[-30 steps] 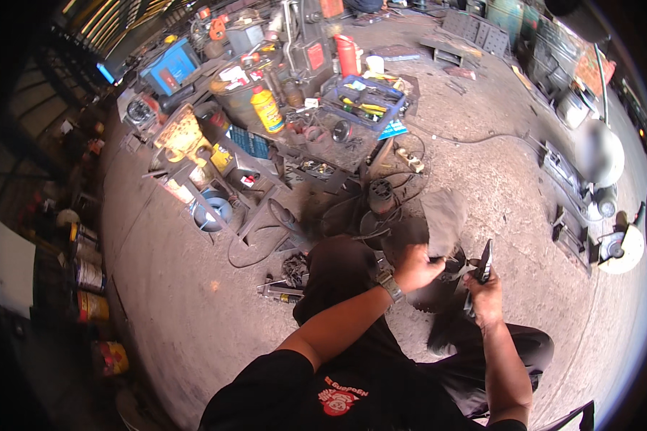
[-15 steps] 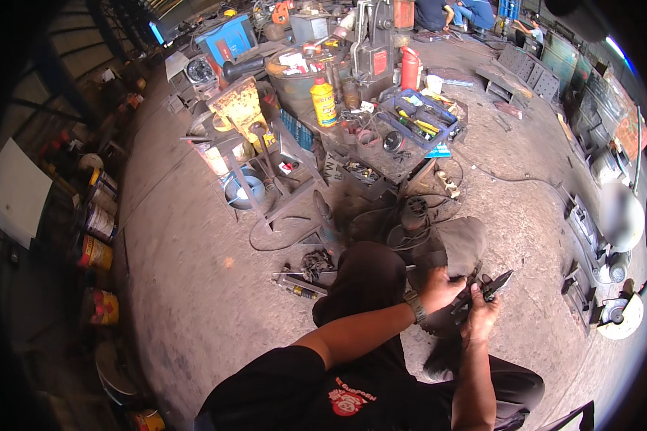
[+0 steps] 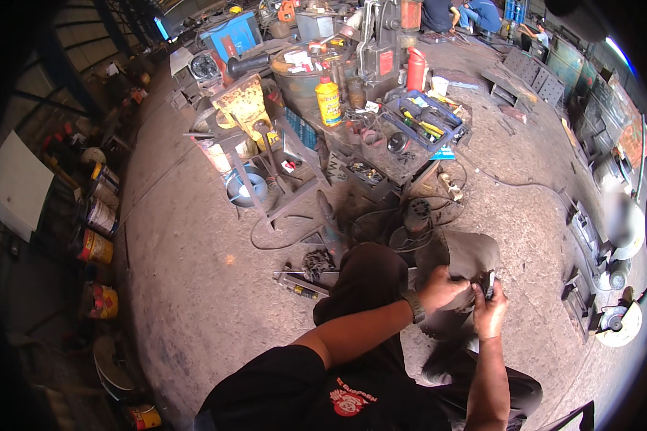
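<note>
My left hand (image 3: 442,289), with a watch at its wrist, is closed on the edge of a grey-brown floppy sheet (image 3: 470,250) in front of my knees. The sheet's lower part (image 3: 442,325) hangs dark and ragged under my hands; its material I cannot make out. Close beside, my right hand (image 3: 489,310) is closed around a small dark knife-like tool (image 3: 490,284) with a bright strip, held upright against the sheet's right edge. My fingers hide much of this tool.
Beyond my knees sits a dark round-topped power tool (image 3: 416,215) with a looping cable. Farther off are a blue tool tray (image 3: 425,118), a yellow bottle (image 3: 328,103) and a rusty metal stand (image 3: 248,108). A disc tool (image 3: 618,320) lies right; people crouch far back.
My right hand has turned the knife-like tool from pointing up and right to upright. The sheet has risen and spread out more widely beyond my left hand.
</note>
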`<state>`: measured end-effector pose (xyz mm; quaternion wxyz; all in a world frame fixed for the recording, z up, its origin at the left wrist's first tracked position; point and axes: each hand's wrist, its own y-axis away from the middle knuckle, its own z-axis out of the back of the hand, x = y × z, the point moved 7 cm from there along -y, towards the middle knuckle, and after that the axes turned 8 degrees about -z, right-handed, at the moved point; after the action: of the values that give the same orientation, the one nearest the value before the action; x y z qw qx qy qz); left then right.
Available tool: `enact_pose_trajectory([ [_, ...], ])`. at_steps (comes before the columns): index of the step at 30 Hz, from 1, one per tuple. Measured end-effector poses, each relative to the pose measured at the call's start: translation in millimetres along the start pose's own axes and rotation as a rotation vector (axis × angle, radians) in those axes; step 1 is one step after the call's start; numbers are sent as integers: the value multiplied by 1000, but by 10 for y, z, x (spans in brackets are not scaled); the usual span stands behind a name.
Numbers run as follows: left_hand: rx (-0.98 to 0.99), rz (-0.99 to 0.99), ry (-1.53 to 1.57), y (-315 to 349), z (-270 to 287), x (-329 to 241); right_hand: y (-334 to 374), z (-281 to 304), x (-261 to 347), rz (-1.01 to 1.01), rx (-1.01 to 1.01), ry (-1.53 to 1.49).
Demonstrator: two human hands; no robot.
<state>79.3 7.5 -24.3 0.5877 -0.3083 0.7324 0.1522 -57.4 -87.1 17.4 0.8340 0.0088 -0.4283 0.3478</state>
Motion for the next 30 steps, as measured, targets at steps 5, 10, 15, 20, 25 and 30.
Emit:
enact_pose_trajectory([
  [5, 44, 107, -8, -35, 36, 94, -21, -22, 98, 9, -22, -53],
  [10, 74, 155, -12, -8, 61, -117, -93, 14, 57, -107, 206, -220],
  [15, 218, -112, -108, -30, -17, 266, -139, 15, -29, -304, 341, -458],
  [20, 253, -201, -686, -29, -67, 45, -106, -6, -164, -478, 398, -617],
  [25, 189, -380, -590, 57, -85, 37, -57, 7, -72, -565, 411, -673],
  [30, 253, -394, -674, 123, -168, -173, -20, 31, -121, -629, 402, -571],
])
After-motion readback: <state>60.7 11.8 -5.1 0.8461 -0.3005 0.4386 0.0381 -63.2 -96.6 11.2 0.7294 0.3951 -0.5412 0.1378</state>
